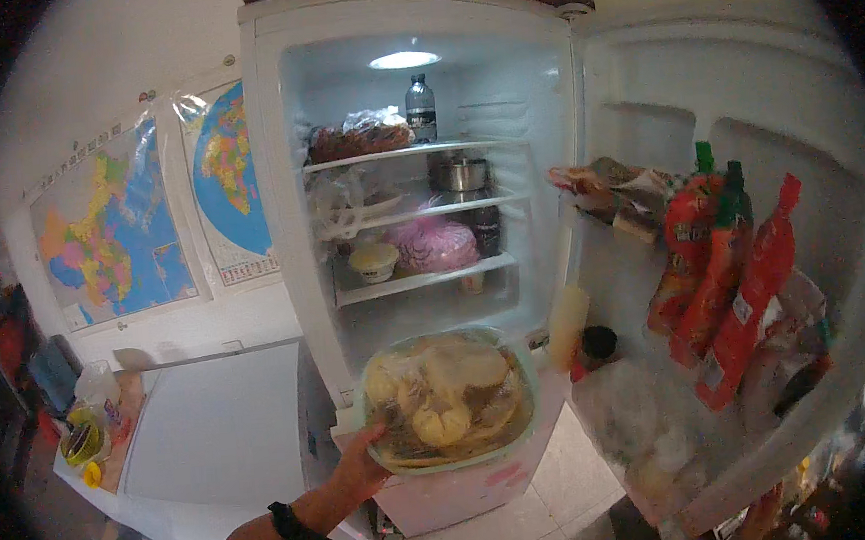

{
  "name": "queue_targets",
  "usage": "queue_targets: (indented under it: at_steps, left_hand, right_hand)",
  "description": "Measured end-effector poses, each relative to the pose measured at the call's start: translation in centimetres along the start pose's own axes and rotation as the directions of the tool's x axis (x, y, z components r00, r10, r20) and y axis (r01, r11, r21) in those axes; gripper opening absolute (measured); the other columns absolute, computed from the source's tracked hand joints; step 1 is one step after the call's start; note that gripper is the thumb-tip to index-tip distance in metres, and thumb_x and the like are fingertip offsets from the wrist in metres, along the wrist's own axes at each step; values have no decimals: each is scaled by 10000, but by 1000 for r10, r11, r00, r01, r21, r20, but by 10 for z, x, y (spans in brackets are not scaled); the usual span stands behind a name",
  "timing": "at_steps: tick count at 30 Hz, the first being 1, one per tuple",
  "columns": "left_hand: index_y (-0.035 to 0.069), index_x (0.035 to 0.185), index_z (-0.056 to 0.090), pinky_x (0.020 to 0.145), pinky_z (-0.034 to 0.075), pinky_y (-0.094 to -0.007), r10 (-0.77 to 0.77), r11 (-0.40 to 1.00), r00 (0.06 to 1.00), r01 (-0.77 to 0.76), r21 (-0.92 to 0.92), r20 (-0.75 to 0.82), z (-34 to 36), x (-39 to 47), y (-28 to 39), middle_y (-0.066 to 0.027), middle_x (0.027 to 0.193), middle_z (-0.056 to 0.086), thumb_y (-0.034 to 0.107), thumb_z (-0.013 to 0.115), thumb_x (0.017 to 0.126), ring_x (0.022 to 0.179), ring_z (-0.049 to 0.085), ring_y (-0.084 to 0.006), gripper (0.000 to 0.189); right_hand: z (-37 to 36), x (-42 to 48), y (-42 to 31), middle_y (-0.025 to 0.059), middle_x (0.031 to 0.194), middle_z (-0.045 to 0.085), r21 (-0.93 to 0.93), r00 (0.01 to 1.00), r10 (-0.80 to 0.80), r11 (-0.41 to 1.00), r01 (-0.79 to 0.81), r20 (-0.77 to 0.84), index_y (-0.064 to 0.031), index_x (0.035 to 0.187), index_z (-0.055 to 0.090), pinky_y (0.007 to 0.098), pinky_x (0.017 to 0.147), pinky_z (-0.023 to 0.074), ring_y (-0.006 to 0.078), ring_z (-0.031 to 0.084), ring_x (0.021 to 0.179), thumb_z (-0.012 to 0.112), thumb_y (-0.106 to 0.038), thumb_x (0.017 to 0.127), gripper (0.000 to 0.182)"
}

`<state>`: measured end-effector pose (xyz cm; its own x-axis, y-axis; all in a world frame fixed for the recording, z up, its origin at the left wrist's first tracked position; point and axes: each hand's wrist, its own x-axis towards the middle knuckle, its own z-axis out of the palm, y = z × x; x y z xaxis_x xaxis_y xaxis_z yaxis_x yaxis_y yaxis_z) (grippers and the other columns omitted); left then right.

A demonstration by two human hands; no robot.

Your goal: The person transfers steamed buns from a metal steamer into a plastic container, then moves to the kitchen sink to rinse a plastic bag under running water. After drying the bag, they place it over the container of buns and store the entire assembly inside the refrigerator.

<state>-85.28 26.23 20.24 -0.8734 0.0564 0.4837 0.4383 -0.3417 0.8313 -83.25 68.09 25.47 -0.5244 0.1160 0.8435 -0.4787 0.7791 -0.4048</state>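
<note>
My left hand (363, 459), with a dark band on the wrist, grips the left rim of a pale green basin (527, 421). Rounded yellowish food (441, 420), which I cannot identify for certain, lies in it under clear plastic film. The basin is in front of the lower part of an open refrigerator (275, 168). On the shelves are a dark-labelled bottle (421, 113), a metal pot (462, 174), a pink plastic bag (434, 246) and a small tub (373, 263). My right hand is not in view.
The open refrigerator door (765, 81) stands at the right, its racks holding red squeeze pouches (754, 300) and a black-capped container (599, 342). At the left is a white-topped surface (218, 428) with a yellow basket (83, 443) at its far end. Two maps (110, 232) hang on the wall.
</note>
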Motion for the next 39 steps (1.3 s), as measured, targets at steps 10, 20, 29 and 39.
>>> queue_targets:
  at_steps: [10, 20, 29, 39]
  left_hand:
    - [79, 1251, 348, 944, 373, -451, -450, 835, 825, 253, -489, -343, 56, 39, 21, -115, 1248, 426, 256, 529, 817, 1150, 430, -292, 503]
    - [70, 1269, 333, 952, 369, -431, -454, 876, 748, 274, -397, -484, 33, 28, 38, -117, 1250, 433, 309, 537, 785, 1143, 441, -290, 576]
    - [79, 1272, 358, 948, 368, -430, -342, 931, 732, 177, -321, -589, -41, -54, 82, -114, 1257, 431, 332, 480, 797, 1139, 439, -279, 551]
    - [42, 1306, 340, 960, 348, -429, -215, 964, 542, -15, -265, -812, -111, -127, 108, -136, 1316, 376, 332, 467, 866, 1177, 390, -301, 543]
  right_hand:
    - [72, 70, 37, 88, 930, 548, 374, 966, -86, 928, -12, 245, -46, 856, 577, 320, 760, 420, 206, 523, 854, 577, -145, 770, 131]
    - [93, 87, 7, 109, 958, 548, 492, 975, -130, 870, 25, 180, -24, 869, 575, 306, 775, 430, 215, 529, 851, 577, -117, 774, 133]
    - [224, 258, -168, 57, 1038, 533, 921, 922, -282, 357, -155, 265, -24, 1105, 496, 259, 742, 443, 130, 518, 918, 607, -169, 809, 348]
    - [458, 499, -191, 243, 1055, 559, 127, 964, -187, 978, 165, 191, 111, 1161, 411, 352, 820, 457, 340, 559, 977, 639, -528, 681, 831]
